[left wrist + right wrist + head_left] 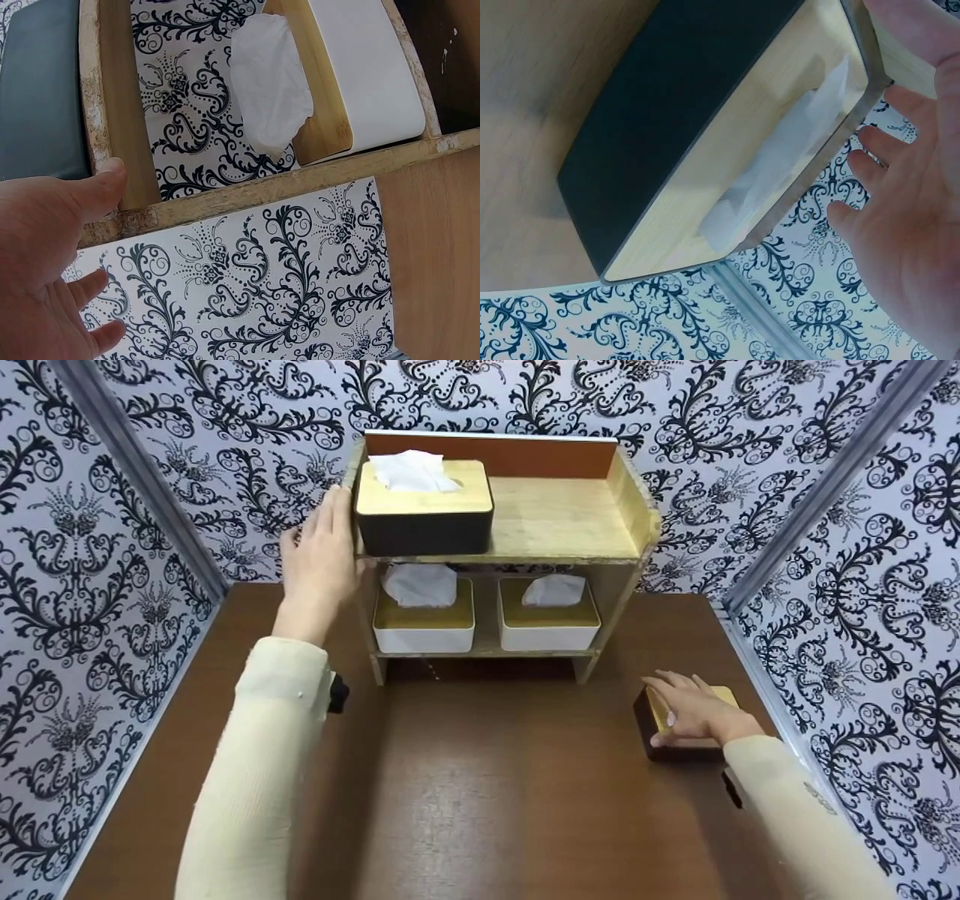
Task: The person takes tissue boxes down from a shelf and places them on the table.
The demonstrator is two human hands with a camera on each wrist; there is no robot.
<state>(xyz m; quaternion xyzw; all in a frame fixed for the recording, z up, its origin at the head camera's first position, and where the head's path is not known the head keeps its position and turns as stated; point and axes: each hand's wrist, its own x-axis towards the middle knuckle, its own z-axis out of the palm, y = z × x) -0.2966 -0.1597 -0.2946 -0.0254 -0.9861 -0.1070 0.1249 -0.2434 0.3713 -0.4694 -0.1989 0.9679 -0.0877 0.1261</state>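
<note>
My left hand (321,547) rests against the outer left side of a small wooden shelf (559,514), fingers extended upward. Its thumb lies at the shelf's front edge in the left wrist view. Close beside that hand, a black tissue box (424,534) with a light wood lid and a white tissue sits on the upper level. At the right of the table, my right hand (694,714) is spread over another black tissue box (646,729). In the right wrist view its thumb and fingers stand apart around one end of the box, near the lid's edge.
Two white tissue boxes with wood lids, a left one (424,640) and a right one (551,640), stand on the shelf's lower level. The brown table (465,787) is bordered by patterned walls (757,480) on three sides.
</note>
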